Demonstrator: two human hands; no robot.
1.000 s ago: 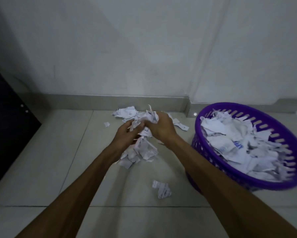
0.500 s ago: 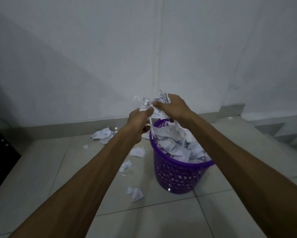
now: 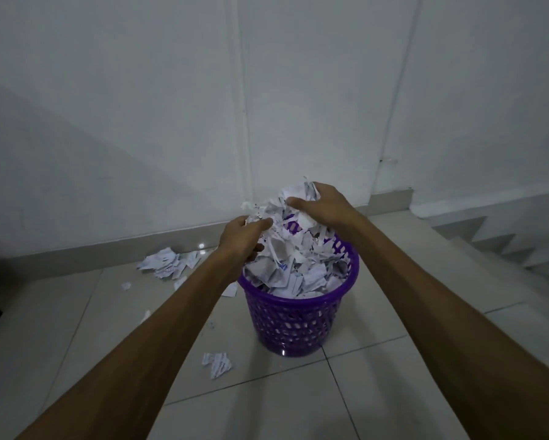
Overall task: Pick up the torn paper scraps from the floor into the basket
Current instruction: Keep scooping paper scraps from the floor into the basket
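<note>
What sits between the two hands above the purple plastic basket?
In the head view, a bunch of torn paper scraps, held between left hand and right hand, over the purple plastic basket.

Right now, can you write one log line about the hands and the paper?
left hand: holds scraps | right hand: holds scraps | paper bundle: above basket | floor scraps: remaining

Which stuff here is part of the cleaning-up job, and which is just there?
Part of the job:
- purple basket, heaped with scraps
- bundle of paper scraps held over it by the left hand and right hand
- scrap pile by the wall
- lone scrap on the floor

Just there:
- white wall
- stairs
</note>
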